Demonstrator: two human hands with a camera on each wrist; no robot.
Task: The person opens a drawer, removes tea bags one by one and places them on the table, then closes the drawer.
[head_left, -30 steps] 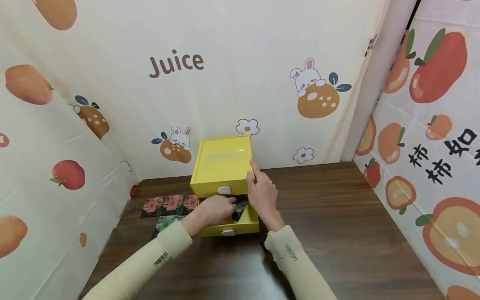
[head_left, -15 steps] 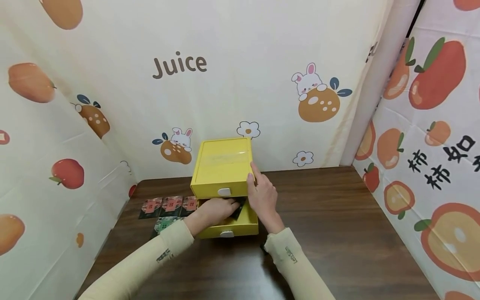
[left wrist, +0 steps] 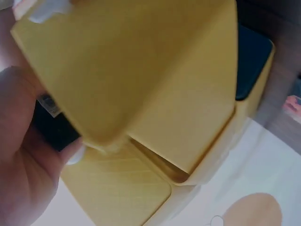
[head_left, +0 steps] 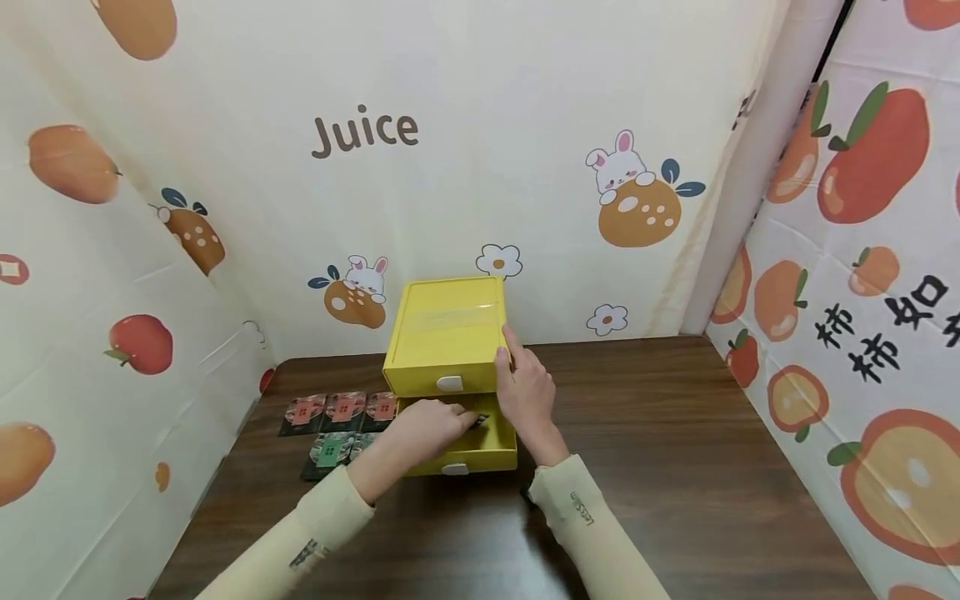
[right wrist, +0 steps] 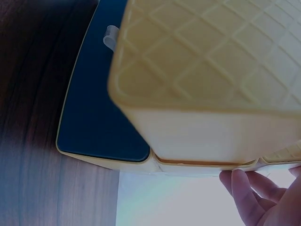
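A yellow two-drawer box (head_left: 450, 321) stands against the back cloth, its lower drawer (head_left: 498, 450) pulled out. Over that drawer my left hand (head_left: 431, 429) pinches a small dark flat packet (left wrist: 54, 125). Only a bit of the packet shows past the fingertips in the head view; the left wrist view has it between thumb and fingers, partly hidden. My right hand (head_left: 527, 392) rests along the right side of the box, the index finger extended toward the top edge. In the right wrist view its fingertips (right wrist: 242, 181) touch the box's edge.
Left of the box, several square red-printed packets (head_left: 345, 412) lie in a row on the dark wooden table (head_left: 675, 467). Green-printed ones (head_left: 330, 450) lie in front of them. A fruit-printed cloth (head_left: 525, 125) hangs behind.
My left hand has drawn back slightly left, the dark packet now mostly hidden under it and more bare drawer floor showing. The right hand stays against the box.
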